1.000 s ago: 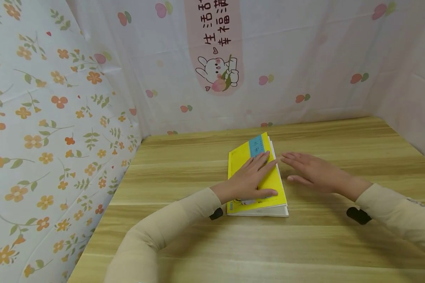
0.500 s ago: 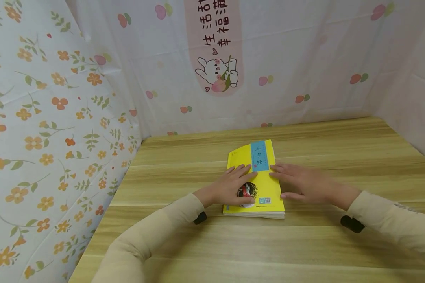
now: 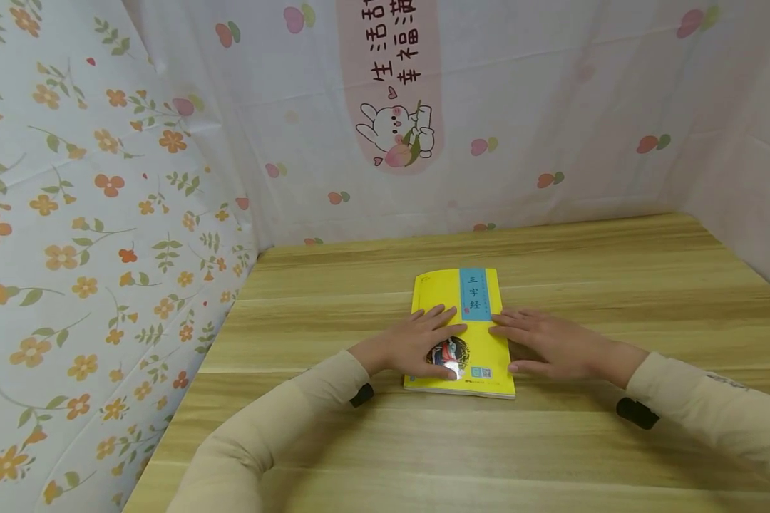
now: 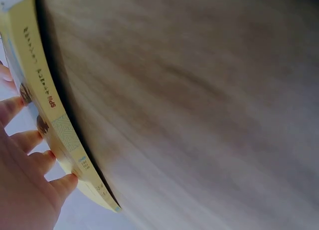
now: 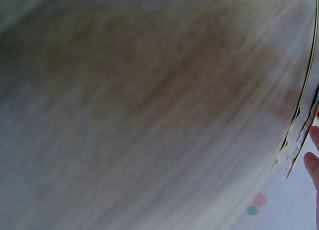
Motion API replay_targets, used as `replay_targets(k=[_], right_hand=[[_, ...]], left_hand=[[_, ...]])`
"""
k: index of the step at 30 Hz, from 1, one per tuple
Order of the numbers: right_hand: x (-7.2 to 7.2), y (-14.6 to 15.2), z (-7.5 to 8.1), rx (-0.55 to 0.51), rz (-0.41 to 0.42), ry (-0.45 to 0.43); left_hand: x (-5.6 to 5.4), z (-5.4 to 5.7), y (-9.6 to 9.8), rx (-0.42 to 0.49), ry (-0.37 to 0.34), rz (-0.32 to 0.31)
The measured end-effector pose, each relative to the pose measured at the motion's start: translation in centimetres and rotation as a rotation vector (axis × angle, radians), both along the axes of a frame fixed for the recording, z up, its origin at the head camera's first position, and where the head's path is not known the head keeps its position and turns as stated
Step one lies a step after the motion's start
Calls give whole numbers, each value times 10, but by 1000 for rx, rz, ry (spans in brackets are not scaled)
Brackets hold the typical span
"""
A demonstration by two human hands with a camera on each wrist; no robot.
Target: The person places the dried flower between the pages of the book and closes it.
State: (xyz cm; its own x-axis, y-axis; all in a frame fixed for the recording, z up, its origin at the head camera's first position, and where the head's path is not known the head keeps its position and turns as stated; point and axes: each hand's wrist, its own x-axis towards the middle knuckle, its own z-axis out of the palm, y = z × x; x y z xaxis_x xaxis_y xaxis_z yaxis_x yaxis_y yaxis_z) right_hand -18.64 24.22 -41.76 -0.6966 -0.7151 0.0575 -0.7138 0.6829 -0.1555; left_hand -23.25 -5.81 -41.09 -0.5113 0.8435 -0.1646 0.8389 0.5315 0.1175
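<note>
A yellow paperback book [image 3: 436, 292] with a blue title strip lies closed on the wooden table. Across the left part of its cover rests my left hand [image 3: 417, 344], fingers spread and fairly straight. The left wrist view shows those fingertips on the cover beside the printed spine [image 4: 62, 122]. My right hand [image 3: 555, 345] is at the book's right edge, its extended fingertips touching the cover near that edge. In the right wrist view, the page edges [image 5: 294, 135] run along the right side, and only a few fingertips [image 5: 312, 162] show.
The wooden table [image 3: 334, 442] extends around the book on all sides. A white curtain [image 3: 520, 85] printed with fruit and a rabbit hangs behind it. Another curtain [image 3: 103, 235], patterned with orange flowers, borders the left side.
The book's cover has come down from slightly raised to flat. My left hand has slid left and a little nearer on it. My right hand has moved in to the book's right edge.
</note>
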Motion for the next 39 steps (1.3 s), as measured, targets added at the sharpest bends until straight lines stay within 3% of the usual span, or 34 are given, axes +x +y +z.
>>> replay_targets(k=[11, 23, 30, 39], right_hand=[[-4, -1, -4, -4, 48, 48], [-5, 1, -1, 22, 25, -11], [-4, 1, 4, -24, 9, 28], [-5, 1, 20, -106, 0, 85]], left_hand=[[3, 0, 6, -52, -1, 27], [4, 3, 8, -72, 10, 25], [3, 7, 1, -11, -39, 38], [-1, 17, -8, 75, -36, 55]])
